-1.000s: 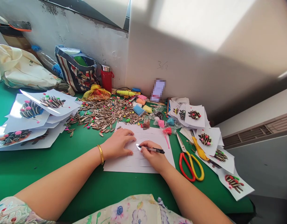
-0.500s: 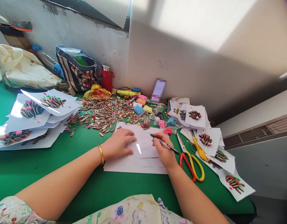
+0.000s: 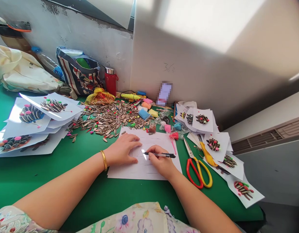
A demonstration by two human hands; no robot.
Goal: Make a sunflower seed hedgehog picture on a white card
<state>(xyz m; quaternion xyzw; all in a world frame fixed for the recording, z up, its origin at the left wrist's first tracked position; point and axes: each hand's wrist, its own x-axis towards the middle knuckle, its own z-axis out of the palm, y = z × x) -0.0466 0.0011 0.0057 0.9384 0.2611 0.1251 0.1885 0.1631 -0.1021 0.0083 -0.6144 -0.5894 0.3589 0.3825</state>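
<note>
White paper sheets [image 3: 130, 173] lie stacked in front of me, with thin drawn lines on the top one. My left hand [image 3: 123, 149] rests on the left part of the paper, fingers apart and holding nothing. Over the middle of the sheet, my right hand [image 3: 161, 161] grips a black pen [image 3: 167, 155]; its tip points left and is at or close to the paper. Whether the tip touches cannot be made out. To the right of that hand lie scissors [image 3: 196, 165] with one red and one yellow handle.
Striped sunflower seeds [image 3: 110, 116] are heaped behind the paper, beside small packets of coloured clay [image 3: 144, 114]. Paper cards with seed hedgehogs are piled at left [image 3: 57, 121] and right [image 3: 218, 147]. A red bottle [image 3: 110, 83] and a blurred phone [image 3: 164, 94] stand at the back.
My right hand has moved left and slightly down across the paper, carrying the pen. The pen now lies flatter. My left hand stays in place.
</note>
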